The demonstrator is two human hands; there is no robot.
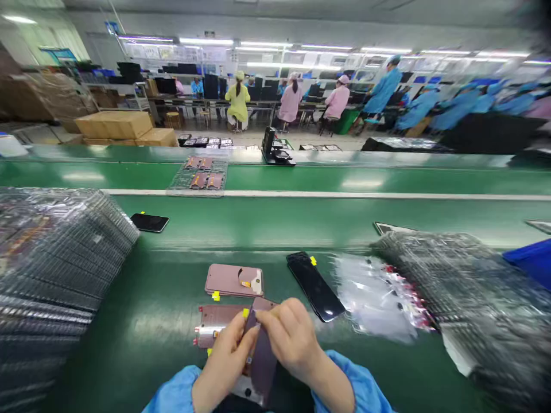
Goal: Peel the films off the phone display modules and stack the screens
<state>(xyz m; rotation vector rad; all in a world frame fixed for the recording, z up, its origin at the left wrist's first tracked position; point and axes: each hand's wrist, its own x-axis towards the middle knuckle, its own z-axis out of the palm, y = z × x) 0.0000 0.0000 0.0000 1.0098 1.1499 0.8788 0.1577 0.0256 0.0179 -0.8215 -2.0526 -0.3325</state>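
A mauve-backed phone screen panel is held tilted between my two hands over the green bench. My left hand pinches its left edge by a small yellow tab, fingers closed. The fingers of my right hand are closed at the panel's upper edge, thumb and forefinger together. Behind my left hand lies another mauve panel with pink tabs, partly covered. Farther back is a small stack of mauve panels with a flex cable showing. To the right rests a black phone screen with a yellow tab.
Tall stacks of clear plastic trays stand at left and right. Clear film sleeves with red tabs lie beside the right stack. Across the belt are a black phone and a tray of panels. Co-workers sit beyond.
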